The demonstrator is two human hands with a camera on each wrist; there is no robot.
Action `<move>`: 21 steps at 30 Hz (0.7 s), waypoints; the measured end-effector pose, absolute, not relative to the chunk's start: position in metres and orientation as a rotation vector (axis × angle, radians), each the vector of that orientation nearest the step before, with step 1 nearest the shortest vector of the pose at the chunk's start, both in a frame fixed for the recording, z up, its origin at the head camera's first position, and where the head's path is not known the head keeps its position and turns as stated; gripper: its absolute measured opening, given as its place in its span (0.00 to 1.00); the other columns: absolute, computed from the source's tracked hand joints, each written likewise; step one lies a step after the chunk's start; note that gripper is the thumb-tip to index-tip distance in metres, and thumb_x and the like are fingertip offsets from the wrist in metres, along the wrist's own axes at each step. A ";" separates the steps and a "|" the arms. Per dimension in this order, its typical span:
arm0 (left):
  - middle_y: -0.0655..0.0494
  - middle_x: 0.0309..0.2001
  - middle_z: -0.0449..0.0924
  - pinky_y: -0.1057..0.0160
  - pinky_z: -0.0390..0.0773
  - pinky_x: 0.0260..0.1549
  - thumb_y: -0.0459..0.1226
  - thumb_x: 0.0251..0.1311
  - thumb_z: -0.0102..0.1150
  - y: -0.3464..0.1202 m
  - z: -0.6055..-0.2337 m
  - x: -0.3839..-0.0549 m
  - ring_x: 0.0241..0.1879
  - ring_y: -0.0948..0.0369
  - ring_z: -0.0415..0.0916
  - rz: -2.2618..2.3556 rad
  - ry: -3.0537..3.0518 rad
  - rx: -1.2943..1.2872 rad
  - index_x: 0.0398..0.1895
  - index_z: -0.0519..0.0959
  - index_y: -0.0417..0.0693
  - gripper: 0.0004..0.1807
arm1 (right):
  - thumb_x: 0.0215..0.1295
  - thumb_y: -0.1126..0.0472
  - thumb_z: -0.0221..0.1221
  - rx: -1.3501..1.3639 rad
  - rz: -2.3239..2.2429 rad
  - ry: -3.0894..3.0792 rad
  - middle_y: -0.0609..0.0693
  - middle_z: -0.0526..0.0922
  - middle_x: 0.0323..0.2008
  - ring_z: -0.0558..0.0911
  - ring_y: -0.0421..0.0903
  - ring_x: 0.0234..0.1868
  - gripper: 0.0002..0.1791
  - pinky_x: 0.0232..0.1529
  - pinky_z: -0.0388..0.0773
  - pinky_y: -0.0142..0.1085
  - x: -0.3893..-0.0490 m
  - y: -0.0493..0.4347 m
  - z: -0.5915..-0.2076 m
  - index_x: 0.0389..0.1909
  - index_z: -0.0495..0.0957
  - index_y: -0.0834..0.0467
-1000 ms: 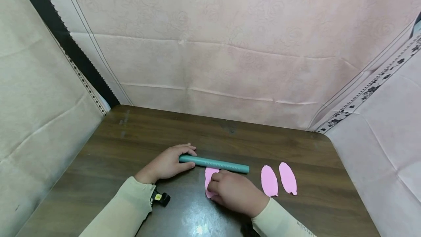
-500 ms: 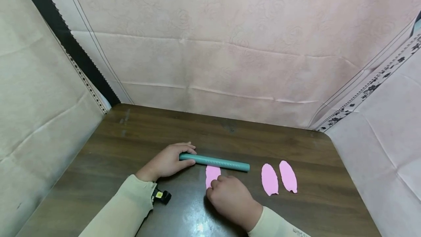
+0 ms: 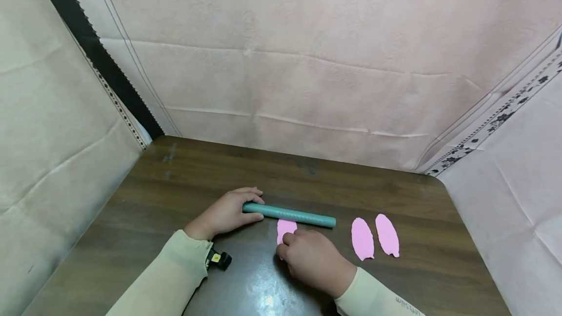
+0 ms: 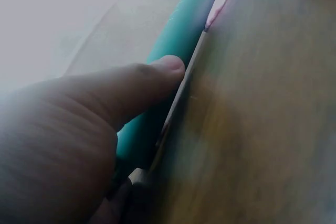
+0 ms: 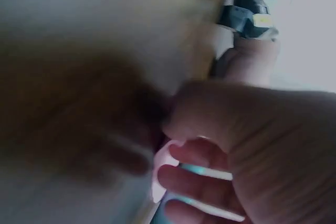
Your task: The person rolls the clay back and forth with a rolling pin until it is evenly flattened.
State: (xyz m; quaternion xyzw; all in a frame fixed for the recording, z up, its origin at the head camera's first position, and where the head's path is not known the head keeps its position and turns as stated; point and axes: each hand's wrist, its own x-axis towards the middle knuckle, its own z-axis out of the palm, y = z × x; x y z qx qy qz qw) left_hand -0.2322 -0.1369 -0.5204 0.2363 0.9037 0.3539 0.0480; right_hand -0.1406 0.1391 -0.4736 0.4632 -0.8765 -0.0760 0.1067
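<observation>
My left hand [image 3: 225,213] holds the left end of a smooth teal rod [image 3: 303,216] that lies across the table. In the left wrist view, the thumb [image 4: 152,77] lies along the rod's side. A flat pink petal-shaped piece [image 3: 286,229] runs from under the rod toward me, its far end hidden by the rod. My right hand [image 3: 313,260], with fingers curled, pinches the piece's near end and covers it. In the right wrist view, the pink piece [image 5: 164,169] shows beside the curled fingers; the thumb tip is blurred.
Two more pink petal-shaped pieces, a left one [image 3: 362,239] and a right one [image 3: 387,235], lie flat on the wooden table [image 3: 197,169] right of my right hand. Pale cloth [image 3: 281,62] hangs behind the table and at both sides.
My right hand has slid toward me from the pink piece's middle to its near end, baring more of its far part. The left hand and the rod stay nearly in place.
</observation>
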 end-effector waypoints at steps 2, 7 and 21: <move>0.56 0.77 0.80 0.42 0.72 0.81 0.51 0.75 0.75 -0.136 -0.517 -0.231 0.86 0.49 0.67 1.071 2.756 0.715 0.60 0.90 0.62 0.15 | 0.68 0.59 0.75 1.392 -0.284 -2.513 0.39 0.83 0.28 0.80 0.39 0.27 0.08 0.26 0.75 0.33 -0.140 0.142 -0.476 0.33 0.89 0.42; 0.55 0.77 0.81 0.43 0.73 0.81 0.52 0.80 0.69 -0.134 -0.517 -0.229 0.84 0.51 0.69 1.045 2.781 0.696 0.63 0.90 0.56 0.18 | 0.67 0.61 0.75 1.418 -0.347 -2.409 0.39 0.84 0.27 0.80 0.39 0.28 0.09 0.28 0.78 0.33 -0.141 0.142 -0.482 0.31 0.89 0.43; 0.56 0.77 0.81 0.43 0.73 0.80 0.48 0.76 0.74 -0.132 -0.524 -0.233 0.83 0.50 0.71 1.060 2.810 0.700 0.69 0.85 0.60 0.22 | 0.70 0.57 0.76 1.376 -0.079 -2.590 0.39 0.83 0.30 0.81 0.37 0.28 0.05 0.32 0.81 0.31 -0.154 0.143 -0.472 0.35 0.91 0.43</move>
